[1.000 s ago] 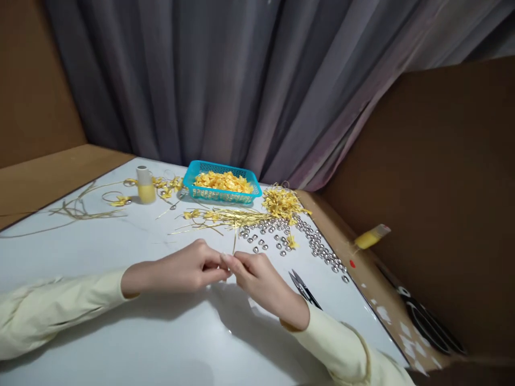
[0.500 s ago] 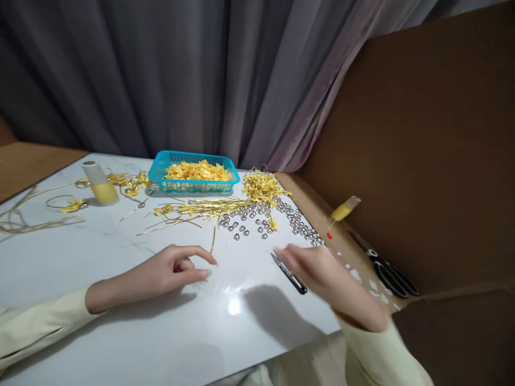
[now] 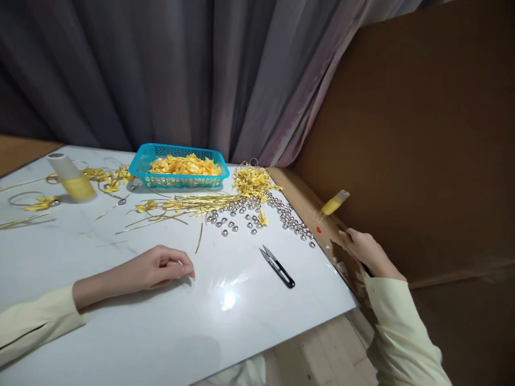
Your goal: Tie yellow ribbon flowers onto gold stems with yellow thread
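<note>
My left hand rests on the white table, fingers curled in and thumb against them, with nothing seen in it. Over the brown board at the right, my right hand is closed around the scissors; the hand hides most of them, and only dark bits show at either end. Small black-handled thread snips lie on the table between my hands, blades pointing away. Beyond them are scattered silver heart-like beads and a bundle of golden wire stems with yellow ribbon flowers at one end.
At the back, a blue basket holds yellow petal-like pieces. A bottle of yellow stuff stands at the left among wired flowers. Another yellow-filled tube is on the brown board, beside white scraps.
My right hand has moved right, from beside the thread snips to the scissors on the board. My left hand's thumb and forefinger have come together. The view has shifted slightly right.
</note>
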Available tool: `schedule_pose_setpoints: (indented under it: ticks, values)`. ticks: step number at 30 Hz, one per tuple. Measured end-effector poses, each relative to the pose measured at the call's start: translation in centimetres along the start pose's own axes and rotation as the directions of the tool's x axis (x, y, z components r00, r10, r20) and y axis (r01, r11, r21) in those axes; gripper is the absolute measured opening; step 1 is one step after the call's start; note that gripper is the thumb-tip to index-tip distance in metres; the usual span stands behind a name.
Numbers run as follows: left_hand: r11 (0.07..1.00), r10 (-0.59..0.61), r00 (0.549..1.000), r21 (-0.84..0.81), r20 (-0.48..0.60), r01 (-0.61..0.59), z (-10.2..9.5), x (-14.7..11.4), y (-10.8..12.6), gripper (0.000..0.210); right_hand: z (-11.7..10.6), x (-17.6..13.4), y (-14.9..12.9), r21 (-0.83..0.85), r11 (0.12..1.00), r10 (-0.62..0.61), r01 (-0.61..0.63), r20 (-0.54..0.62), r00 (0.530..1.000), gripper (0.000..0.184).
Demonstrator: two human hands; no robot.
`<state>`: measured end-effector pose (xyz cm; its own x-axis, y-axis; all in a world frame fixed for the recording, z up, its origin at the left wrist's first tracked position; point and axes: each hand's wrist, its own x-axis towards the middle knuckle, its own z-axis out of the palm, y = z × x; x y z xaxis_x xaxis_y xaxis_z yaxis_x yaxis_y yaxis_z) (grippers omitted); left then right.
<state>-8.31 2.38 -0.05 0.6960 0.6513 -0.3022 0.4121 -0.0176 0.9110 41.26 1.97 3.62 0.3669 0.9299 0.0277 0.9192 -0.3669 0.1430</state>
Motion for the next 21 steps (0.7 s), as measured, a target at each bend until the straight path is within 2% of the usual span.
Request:
schedule_pose_setpoints:
  ticks: [8,14,18,21]
  values:
    - [0.999,-0.042,0.999,0.026,-0.006,0.042,-0.1,0.1,0.3,0.050,1.0,-0.1,-0.4,-0.089,0.996,-0.021,0.021,0.001,1.000,0.018]
    - [0.998,-0.053,0.998,0.014,-0.025,0.054,0.1,0.0,0.3,0.042,0.5,-0.2,-0.7,-0.157,0.986,-0.053,0.053,0.002,0.999,0.015]
    - [0.998,-0.059,0.997,0.017,-0.052,0.059,0.3,-0.2,0.9,0.035,-0.1,0.6,-0.9,-0.180,0.980,-0.082,0.089,0.046,0.996,0.006]
    - [0.998,-0.059,0.997,0.027,-0.050,0.060,0.3,-0.2,1.0,0.035,-0.3,1.1,-1.0,-0.189,0.976,-0.090,0.103,0.077,0.993,0.012]
